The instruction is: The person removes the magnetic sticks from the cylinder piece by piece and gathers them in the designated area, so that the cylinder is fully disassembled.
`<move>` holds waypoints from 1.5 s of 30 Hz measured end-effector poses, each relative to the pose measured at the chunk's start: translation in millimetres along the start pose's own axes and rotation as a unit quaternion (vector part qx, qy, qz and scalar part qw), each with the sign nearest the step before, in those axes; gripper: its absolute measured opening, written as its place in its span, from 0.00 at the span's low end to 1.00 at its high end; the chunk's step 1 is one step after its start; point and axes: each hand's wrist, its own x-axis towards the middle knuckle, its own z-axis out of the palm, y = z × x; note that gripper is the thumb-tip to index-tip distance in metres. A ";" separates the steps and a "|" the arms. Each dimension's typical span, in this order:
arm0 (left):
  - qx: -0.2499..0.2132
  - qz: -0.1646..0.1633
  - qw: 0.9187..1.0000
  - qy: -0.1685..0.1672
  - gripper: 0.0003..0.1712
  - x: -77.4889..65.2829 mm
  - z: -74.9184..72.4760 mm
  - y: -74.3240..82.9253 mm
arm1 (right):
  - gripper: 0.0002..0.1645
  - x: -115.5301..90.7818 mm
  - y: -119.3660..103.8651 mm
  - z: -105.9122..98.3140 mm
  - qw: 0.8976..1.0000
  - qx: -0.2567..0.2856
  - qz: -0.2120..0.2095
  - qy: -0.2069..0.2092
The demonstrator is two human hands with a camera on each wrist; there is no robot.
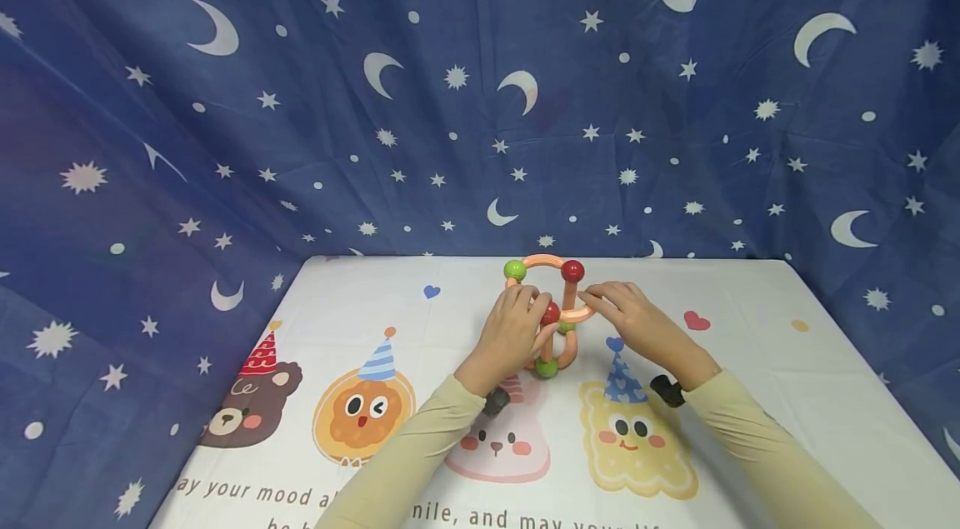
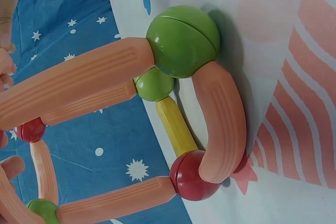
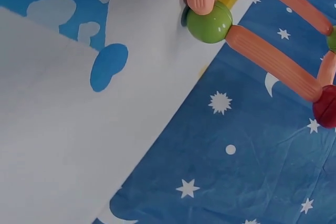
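On white cloth [image 1: 780, 371] we see a ribbed peach-rod frame [image 1: 570, 296] with glossy red and green balls [image 2: 184, 41]; the left hand [image 1: 510, 333] curls round it; whether the right hand [image 1: 645, 325] pinches its arc [image 1: 576, 316], we cannot tell.

From farthest back, the head camera looks forward and down over the counter [image 1: 750, 304] to the curtain [image 1: 450, 121]; both wrist cameras sit close, tilted sideways, sharing the toy [image 1: 551, 312], larger in the left.
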 end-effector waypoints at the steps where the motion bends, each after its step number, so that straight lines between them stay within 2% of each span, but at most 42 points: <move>1: -0.001 0.000 1.000 0.003 0.22 0.2 0.5 -0.2 | 0.36 -0.4 0.0 -1.4 1.000 -0.002 -0.003 -0.002; 7: 0.011 0.002 1.000 0.005 0.22 0.7 2.2 -1.1 | 0.26 -1.5 0.9 -6.7 1.000 -0.018 -0.022 -0.006; 10: 0.013 0.003 1.000 0.005 0.22 0.9 2.4 -1.2 | 0.11 -2.0 1.5 -7.4 0.999 -0.019 -0.036 0.005; 11: 0.012 0.003 1.000 0.006 0.22 0.8 2.4 -1.1 | 0.12 -2.1 1.8 -7.4 0.999 -0.020 -0.042 0.010; 14: 0.012 0.003 1.000 0.007 0.22 0.5 2.6 -1.1 | 0.26 -2.3 2.0 -7.8 0.997 -0.017 -0.063 0.030; 15: 0.012 0.003 1.000 0.006 0.22 0.3 2.6 -1.1 | 0.27 -2.6 2.0 -7.8 0.997 -0.016 -0.069 0.037; 24: 0.016 0.003 1.000 0.002 0.23 -0.6 3.0 -0.4 | 0.20 -9.2 0.5 -6.8 0.994 0.001 -0.096 0.049; 32: 0.004 0.000 1.000 0.001 0.22 -1.1 3.4 -0.1 | 0.22 -18.2 3.8 -6.0 0.996 0.004 -0.064 0.061; 38: -0.001 -0.001 1.000 0.002 0.22 -1.4 3.7 -0.5 | 0.25 -26.6 13.3 -7.1 0.996 -0.011 -0.041 0.077; 45: -0.001 -0.001 1.000 0.006 0.22 -0.8 3.0 -1.1 | 0.23 -39.0 30.2 -4.8 0.995 -0.036 -0.019 0.089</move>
